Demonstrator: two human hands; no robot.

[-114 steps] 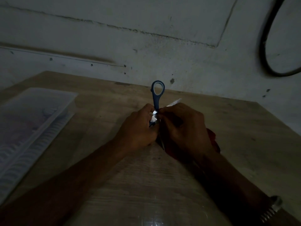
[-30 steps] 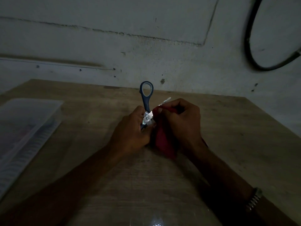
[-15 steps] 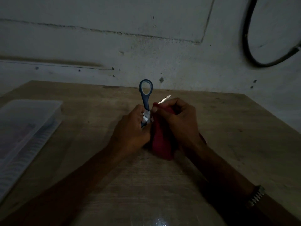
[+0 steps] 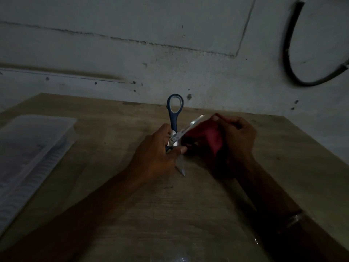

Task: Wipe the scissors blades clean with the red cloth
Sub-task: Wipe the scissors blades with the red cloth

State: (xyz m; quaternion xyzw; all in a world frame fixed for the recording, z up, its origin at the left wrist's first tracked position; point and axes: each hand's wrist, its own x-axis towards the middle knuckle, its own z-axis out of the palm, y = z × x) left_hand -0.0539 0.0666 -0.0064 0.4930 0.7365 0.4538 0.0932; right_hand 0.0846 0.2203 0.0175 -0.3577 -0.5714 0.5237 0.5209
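The scissors [image 4: 174, 127] now stand open in the left hand [image 4: 156, 154]; the right hand [image 4: 236, 140] has slid the pinched red cloth [image 4: 205, 137] toward one blade's tip, so wiping goes on.

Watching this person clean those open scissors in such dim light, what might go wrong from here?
1. The scissors are spread open, and the lower blade points bare toward the person, close under the left hand; a slip might nick it.
2. The right hand pinches the red cloth along the upper blade; thin folds may let the edge bite through.
3. The scene is dark, so leftover grime is probably easy to miss.
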